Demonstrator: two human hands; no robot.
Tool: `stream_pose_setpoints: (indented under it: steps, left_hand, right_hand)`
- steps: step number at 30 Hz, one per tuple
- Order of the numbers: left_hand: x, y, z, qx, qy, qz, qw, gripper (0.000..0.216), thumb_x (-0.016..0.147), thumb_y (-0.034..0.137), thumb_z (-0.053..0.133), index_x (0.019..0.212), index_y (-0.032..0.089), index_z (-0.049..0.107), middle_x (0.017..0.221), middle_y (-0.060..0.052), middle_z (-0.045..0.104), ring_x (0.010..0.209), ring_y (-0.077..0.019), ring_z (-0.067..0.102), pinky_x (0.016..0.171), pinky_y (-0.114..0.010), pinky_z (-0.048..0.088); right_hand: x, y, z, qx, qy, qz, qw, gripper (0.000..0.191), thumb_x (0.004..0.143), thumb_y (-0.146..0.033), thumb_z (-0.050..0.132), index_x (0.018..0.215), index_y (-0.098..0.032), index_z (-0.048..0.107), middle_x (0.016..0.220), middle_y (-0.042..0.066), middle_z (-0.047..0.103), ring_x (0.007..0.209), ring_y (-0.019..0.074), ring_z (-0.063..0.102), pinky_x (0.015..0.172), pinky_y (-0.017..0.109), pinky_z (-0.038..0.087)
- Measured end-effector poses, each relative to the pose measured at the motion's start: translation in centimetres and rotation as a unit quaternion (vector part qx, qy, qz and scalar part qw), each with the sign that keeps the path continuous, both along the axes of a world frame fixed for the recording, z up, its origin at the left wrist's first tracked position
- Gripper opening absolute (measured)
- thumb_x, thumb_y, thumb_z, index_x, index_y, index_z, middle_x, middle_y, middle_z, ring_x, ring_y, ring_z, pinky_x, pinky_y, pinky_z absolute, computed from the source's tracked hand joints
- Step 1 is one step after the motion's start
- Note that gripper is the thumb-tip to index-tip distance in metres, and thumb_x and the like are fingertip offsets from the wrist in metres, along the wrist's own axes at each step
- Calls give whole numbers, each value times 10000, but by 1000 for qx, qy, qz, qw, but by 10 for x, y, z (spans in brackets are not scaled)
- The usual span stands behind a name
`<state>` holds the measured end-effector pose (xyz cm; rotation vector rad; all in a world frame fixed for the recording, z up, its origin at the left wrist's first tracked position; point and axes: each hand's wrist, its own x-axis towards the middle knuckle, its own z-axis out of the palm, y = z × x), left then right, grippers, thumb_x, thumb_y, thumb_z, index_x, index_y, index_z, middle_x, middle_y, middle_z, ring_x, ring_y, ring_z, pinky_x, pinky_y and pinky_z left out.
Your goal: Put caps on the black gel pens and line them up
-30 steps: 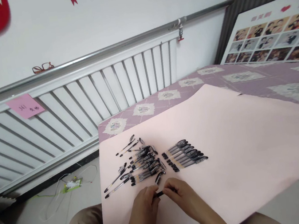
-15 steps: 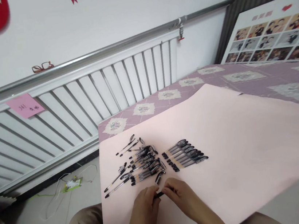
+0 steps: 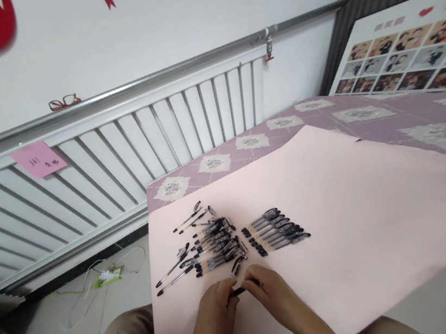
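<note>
Best, as a judgement, to steady the dark slim piece (image 3: 238,292), probably a pen or part of one, with the left hand (image 3: 217,307) and work it with the right hand (image 3: 270,292), lining up both grips along its length so as not to bend or skew it. Press or turn gently rather than jerk, and steer the knuckles clear of the loose cap-like piece (image 3: 237,265) lying just beyond on the far side. Left hand curled into a pinch, thumb and fingers nearly together on the left end; right hand curled likewise on the right end, with only a short dark stretch showing in between. Located over the near part of the pink sheet (image 3: 361,214), nearer than the jumbled pile of pens (image 3: 212,245) at left and the neat row of pens (image 3: 276,229) at right. Impossible to tell whether touching the sheet or lifted. Long axis running roughly left to right, right end angled slightly toward the far side. Cannot tell tip from tail, with both ends hidden under fingers. In the row, by contrast, clipped ends pointing right and slightly far, long axes lying nearly parallel; in the pile, mixed slants.
</note>
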<state>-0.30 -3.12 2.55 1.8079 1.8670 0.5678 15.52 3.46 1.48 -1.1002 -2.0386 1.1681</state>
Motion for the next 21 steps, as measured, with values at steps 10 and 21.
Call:
stream_pose_setpoints:
  steps: [10,21]
  left_hand:
    - [-1,2,3,-17,18,7,1000,345,770,148,480,1096,228,558,1003,-27,653,917,-178,576,837,-292,427]
    - [2,0,9,-23,62,-12,998,312,788,159,476,1076,228,574,1033,-26,649,953,-194,562,873,-317,405]
  right_hand:
    - [-1,-3,2,-37,44,17,998,80,809,-269,508,796,-219,569,758,-21,607,711,134,546,637,228,392]
    - [-2,-2,0,5,-24,4,1000,322,849,-379,448,591,-191,487,592,-39,516,589,115,482,546,229,326]
